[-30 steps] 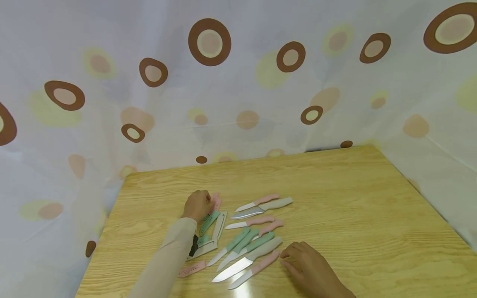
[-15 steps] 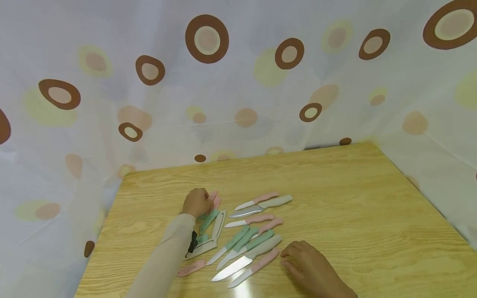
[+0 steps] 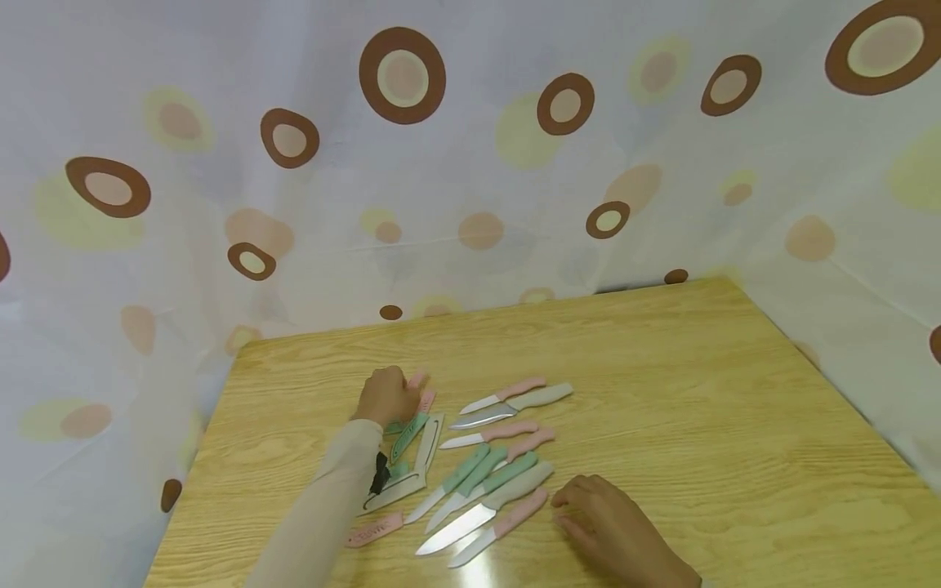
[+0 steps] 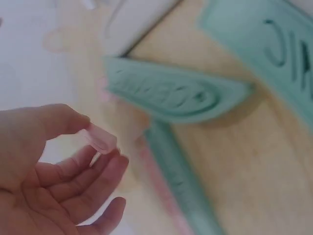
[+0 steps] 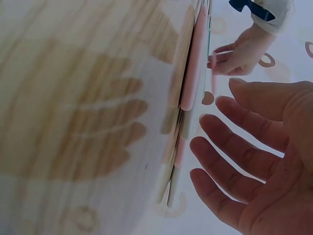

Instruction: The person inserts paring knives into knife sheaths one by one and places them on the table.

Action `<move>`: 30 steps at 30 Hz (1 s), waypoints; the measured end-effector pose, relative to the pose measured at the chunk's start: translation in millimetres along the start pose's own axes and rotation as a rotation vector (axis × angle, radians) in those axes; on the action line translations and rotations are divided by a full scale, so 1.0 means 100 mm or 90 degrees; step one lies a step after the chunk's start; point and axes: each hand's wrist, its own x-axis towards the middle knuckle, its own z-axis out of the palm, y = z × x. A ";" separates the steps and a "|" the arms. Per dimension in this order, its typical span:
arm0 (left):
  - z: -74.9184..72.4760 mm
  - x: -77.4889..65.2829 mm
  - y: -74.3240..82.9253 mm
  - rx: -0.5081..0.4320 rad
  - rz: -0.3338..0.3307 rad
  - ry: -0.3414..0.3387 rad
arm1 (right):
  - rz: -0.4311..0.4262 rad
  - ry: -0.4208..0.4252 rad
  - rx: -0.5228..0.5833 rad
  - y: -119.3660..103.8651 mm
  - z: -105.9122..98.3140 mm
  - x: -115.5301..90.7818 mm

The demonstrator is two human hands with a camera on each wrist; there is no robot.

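In the left wrist view my left hand (image 4: 63, 161) pinches a pink knife sheath (image 4: 101, 139) between thumb and fingers, its end towards the camera. The head view has this left hand (image 3: 387, 396) over the group of sheaths at the left, the pink tip (image 3: 417, 380) showing past the knuckles. Green sheaths (image 4: 181, 90) lie just beyond it. My right hand (image 3: 610, 523) hovers by the handle end of the nearest pink knife (image 3: 519, 513), fingers loosely bent with nothing in them; the right wrist view shows the same spread fingers (image 5: 234, 156).
Several knives with pink, green and beige handles lie mid-table, such as a beige knife (image 3: 540, 397) and a green knife (image 3: 466, 468). Beige sheaths (image 3: 428, 449) and a pink sheath (image 3: 375, 530) lie left of them. A patterned curtain (image 3: 470, 163) stands behind the wooden table (image 3: 662, 367).
My left hand has drawn slightly up and back, and the pink sheath in it now shows apart from the one lying below. The right hand stays put; the head view has shifted a little.
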 end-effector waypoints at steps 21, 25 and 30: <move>-0.37 -0.71 0.10 -0.033 0.286 0.254 | 0.015 0.023 -0.020 0.22 -0.23 0.71; -0.37 -0.77 0.11 -0.046 0.288 0.261 | 0.052 0.020 -0.029 0.37 -0.22 1.03; -0.36 -0.82 0.13 -0.061 0.315 0.268 | 0.106 -0.020 -0.030 0.50 -0.11 1.38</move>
